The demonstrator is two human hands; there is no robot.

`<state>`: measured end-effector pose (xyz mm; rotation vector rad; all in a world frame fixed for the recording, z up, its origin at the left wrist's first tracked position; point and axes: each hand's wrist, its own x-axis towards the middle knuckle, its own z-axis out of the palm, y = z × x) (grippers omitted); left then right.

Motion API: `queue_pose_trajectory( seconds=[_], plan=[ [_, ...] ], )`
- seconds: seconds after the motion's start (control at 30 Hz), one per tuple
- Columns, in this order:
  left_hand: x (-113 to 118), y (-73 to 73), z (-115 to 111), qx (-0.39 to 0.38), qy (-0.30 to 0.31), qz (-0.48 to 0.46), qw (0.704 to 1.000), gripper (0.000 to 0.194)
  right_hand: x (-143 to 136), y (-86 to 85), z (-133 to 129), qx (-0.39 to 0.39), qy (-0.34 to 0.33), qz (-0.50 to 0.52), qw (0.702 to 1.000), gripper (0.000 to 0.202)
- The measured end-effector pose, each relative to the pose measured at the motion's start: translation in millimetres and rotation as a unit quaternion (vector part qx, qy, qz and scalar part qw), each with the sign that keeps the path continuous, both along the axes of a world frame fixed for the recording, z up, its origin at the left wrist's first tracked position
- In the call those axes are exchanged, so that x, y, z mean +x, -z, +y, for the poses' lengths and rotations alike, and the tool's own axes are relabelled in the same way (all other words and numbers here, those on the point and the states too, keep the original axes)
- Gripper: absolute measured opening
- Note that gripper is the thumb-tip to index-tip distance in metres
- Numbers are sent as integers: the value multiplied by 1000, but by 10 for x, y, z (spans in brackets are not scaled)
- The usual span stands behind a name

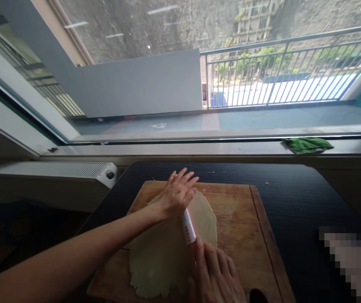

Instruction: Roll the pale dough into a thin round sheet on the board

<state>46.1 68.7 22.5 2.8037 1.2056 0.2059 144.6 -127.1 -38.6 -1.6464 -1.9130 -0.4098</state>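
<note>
Both ends of the cylinder (188, 228) on dough (156, 254) are obscured: far by the left hand (178, 193), fingers outstretched beyond; near by the right hand (216, 269), finger grip indeterminable.

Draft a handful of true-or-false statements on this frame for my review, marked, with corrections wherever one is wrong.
1. The sheet of dough lies on the wooden board. True.
2. The left hand is over the near part of the red-and-white roller. False: it is over the far part, and the right hand is at the near part.
3. A green cloth lies on the windowsill. True.
4. The wooden board is round. False: it has straight sides.
5. A white radiator is to the left of the dark table. True.
6. The dough has a smooth, straight near edge. False: that edge is ragged.
</note>
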Motion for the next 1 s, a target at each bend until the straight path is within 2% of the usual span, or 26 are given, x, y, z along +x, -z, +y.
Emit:
queue_pose_trajectory(
  seconds=[0.07,0.2,0.27,0.33,0.43,0.53,0.63,0.7,0.73,0.77,0.83,0.93,1.0],
  plan=[
    [314,-1,26,-9,16,-13,1000,48,145,-26,-43,-3,-5,-3,1000,43],
    [971,-2,51,-35,79,-51,995,53,299,-12,-141,-14,43,6,999,40],
    [1160,-11,26,-38,107,-63,992,52,250,-21,-157,-11,64,23,998,40],
    [1207,-22,0,-27,114,-75,990,49,147,-67,-139,-5,68,39,997,41],
    [974,-10,8,-7,97,-91,991,45,-28,-164,-75,-34,53,55,997,47],
    [416,60,40,-16,48,-78,996,44,-169,-217,-17,-82,21,56,995,59],
    [-199,137,-6,-19,41,-46,998,46,-260,-224,17,-106,-16,49,993,63],
    [-429,145,-72,-19,41,-35,998,50,-279,-235,19,-116,-28,53,991,63],
    [-454,132,-106,-21,39,-32,998,52,-269,-246,11,-118,-27,58,991,62],
    [-415,107,-138,-25,39,-32,998,52,-244,-261,-3,-117,-24,60,991,60],
    [-158,39,-208,-38,56,-33,997,50,-156,-295,-49,-111,-6,53,992,52],
    [531,-52,-391,-63,148,-44,986,37,25,-343,-130,-116,45,32,992,35],
    [1034,-82,-574,-106,164,-73,978,34,136,-364,-170,-137,85,25,987,31]
  ],
)
